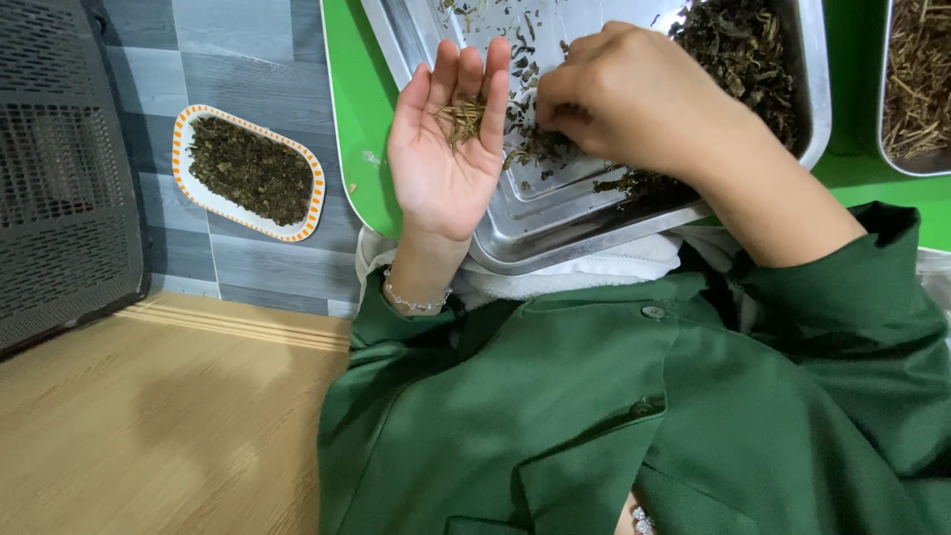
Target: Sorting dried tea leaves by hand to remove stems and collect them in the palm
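Green coat sleeve point(614, 416) nearest; left hand point(446, 149) lies flat, cupping few pale stems point(461, 119); right hand point(619, 99) pinches among leaves point(738, 54) heaped in the steel tray point(555, 233), mostly unsorted.

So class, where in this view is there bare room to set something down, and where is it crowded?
Free: the metal tray's near-left corner; grey floor between the oval dish and the green board. Crowded: around the right hand and left hand, amid dried leaves.
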